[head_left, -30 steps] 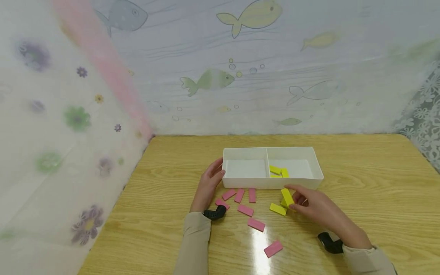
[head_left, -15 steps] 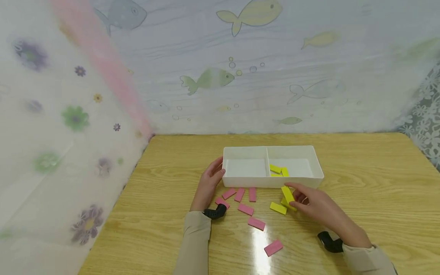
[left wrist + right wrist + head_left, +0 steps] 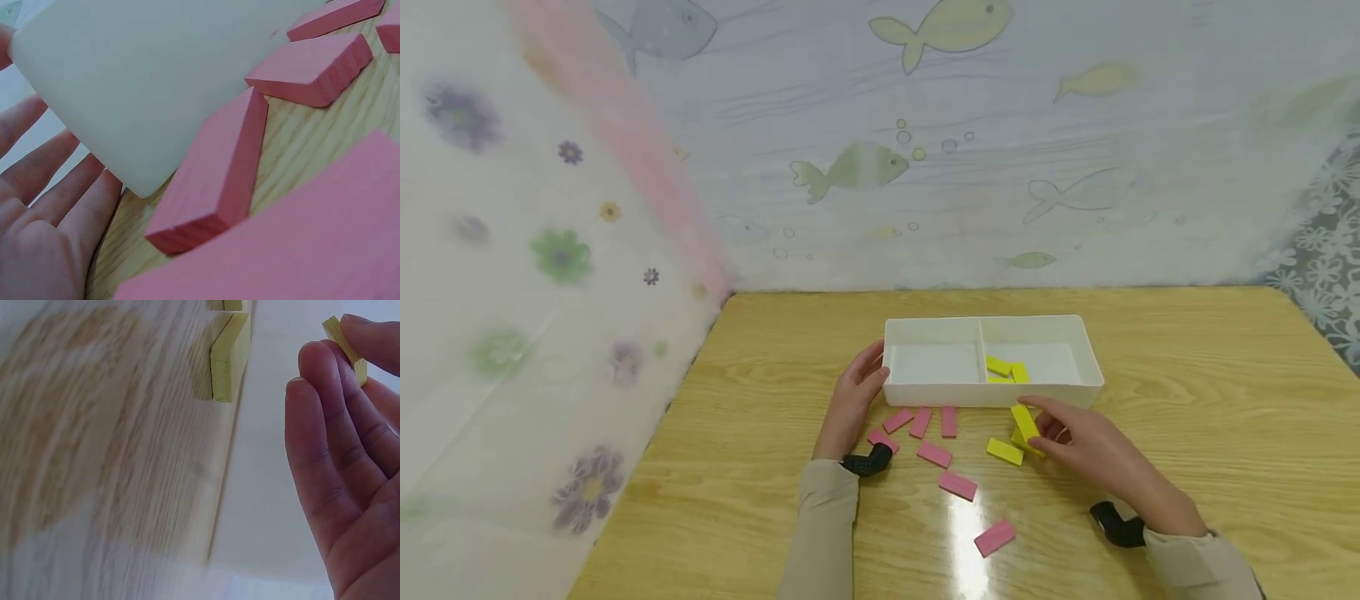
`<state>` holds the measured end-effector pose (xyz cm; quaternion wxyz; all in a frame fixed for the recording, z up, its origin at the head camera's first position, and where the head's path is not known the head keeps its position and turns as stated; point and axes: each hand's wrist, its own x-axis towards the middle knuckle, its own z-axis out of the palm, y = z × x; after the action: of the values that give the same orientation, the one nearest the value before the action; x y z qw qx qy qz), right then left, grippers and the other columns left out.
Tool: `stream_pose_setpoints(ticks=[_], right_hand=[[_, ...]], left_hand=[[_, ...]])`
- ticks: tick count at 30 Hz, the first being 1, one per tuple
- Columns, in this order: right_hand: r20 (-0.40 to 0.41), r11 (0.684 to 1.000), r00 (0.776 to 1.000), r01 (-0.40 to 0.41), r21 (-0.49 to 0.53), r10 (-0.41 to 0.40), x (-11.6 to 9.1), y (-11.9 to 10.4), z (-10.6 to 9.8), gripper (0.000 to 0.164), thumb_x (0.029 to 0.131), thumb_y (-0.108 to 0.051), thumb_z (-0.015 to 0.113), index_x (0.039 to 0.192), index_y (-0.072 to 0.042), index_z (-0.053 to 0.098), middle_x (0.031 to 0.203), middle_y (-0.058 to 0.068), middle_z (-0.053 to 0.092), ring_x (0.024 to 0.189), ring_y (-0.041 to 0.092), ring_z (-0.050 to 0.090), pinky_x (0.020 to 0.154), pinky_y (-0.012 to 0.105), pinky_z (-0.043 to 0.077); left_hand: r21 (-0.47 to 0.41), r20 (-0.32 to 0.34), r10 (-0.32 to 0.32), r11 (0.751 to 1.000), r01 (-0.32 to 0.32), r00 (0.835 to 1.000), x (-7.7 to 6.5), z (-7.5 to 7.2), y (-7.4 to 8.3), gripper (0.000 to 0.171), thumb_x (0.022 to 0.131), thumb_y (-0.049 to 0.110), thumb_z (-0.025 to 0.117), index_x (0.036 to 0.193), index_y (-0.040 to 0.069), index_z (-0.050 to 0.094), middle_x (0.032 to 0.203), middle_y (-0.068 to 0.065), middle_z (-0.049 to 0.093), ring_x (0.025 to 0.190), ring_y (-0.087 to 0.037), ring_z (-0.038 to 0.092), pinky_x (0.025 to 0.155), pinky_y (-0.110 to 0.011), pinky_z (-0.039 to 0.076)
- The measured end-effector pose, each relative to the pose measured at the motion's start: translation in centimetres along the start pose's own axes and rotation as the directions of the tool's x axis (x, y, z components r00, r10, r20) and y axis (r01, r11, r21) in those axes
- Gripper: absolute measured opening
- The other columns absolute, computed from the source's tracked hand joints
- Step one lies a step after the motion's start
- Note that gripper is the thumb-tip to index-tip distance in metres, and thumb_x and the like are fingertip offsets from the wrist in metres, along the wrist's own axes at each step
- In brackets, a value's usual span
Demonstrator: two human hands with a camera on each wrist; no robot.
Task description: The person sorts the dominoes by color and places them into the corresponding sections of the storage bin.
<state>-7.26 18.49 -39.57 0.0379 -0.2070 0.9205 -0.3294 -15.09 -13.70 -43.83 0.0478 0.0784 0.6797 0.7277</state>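
Observation:
A yellow wooden block (image 3: 1022, 419) is pinched between the thumb and fingers of my right hand (image 3: 1090, 437), just in front of the white two-compartment box (image 3: 932, 394). Directly below it on the table lies another yellow block (image 3: 1017, 437), partly hidden, with a second loose yellow block (image 3: 1004, 451) to its left. My left hand (image 3: 852, 404) rests against the box's left end, its thumb at the front corner. In the left wrist view, the fingers (image 3: 50, 165) are straight and spread along that end. Several yellow blocks (image 3: 1019, 372) lie in the right compartment.
Several pink blocks (image 3: 957, 486) are scattered on the wooden table (image 3: 760, 517) before the box, some close to its front wall and one partly under the left wrist's black camera (image 3: 868, 461). Patterned curtains (image 3: 820, 250) hang behind and to the left.
Both hands, the box and the blocks hold almost the same places. The whole head view has shifted slightly; the right hand keeps its pinch on the yellow block.

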Motion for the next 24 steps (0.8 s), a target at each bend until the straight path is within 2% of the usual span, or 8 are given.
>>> stream_pose_setpoints(ticks=[4,9,19,24], right_hand=[[0.007,1.000,1.000,0.007,-0.004,-0.007,0.0,0.1,0.0,0.047,0.080,-0.016,0.067,0.124,-0.010,0.050,0.078,-0.010,0.053,0.069,0.002,0.052,0.063,0.022,0.047],[-0.021,1.000,1.000,0.008,-0.021,-0.009,0.1,0.4,-0.1,0.048,0.080,-0.016,0.067,0.124,-0.011,0.050,0.079,-0.011,0.054,0.070,0.001,0.052,0.063,0.022,0.047],[-0.065,1.000,0.998,-0.013,-0.003,0.013,1.6,0.3,-0.4,0.047,0.081,-0.018,0.066,0.125,-0.012,0.050,0.079,-0.011,0.054,0.069,0.001,0.052,0.062,0.023,0.047],[-0.079,1.000,0.997,-0.016,0.007,0.016,2.8,0.0,-0.5,0.047,0.081,-0.019,0.066,0.125,-0.012,0.050,0.078,-0.011,0.054,0.069,0.001,0.052,0.063,0.022,0.047]], left_hand=[[-0.005,0.001,-0.017,1.000,0.017,1.000,-0.1,0.0,0.0,0.044,0.091,0.019,0.052,0.134,0.019,0.041,0.137,-0.002,0.039,0.126,-0.016,0.034,0.099,-0.036,0.031],[0.003,0.002,-0.020,1.000,0.019,1.000,0.1,-0.1,0.2,0.046,0.091,0.022,0.053,0.134,0.019,0.041,0.137,-0.003,0.039,0.125,-0.016,0.035,0.099,-0.037,0.032],[0.028,0.031,-0.017,0.999,0.017,0.999,2.8,-1.0,0.5,0.045,0.091,0.021,0.053,0.134,0.018,0.042,0.136,-0.004,0.039,0.125,-0.017,0.035,0.099,-0.038,0.031],[0.056,0.039,-0.008,0.998,0.006,0.999,3.8,-1.7,1.2,0.046,0.091,0.023,0.053,0.135,0.016,0.040,0.137,-0.005,0.039,0.126,-0.020,0.034,0.099,-0.039,0.031]])
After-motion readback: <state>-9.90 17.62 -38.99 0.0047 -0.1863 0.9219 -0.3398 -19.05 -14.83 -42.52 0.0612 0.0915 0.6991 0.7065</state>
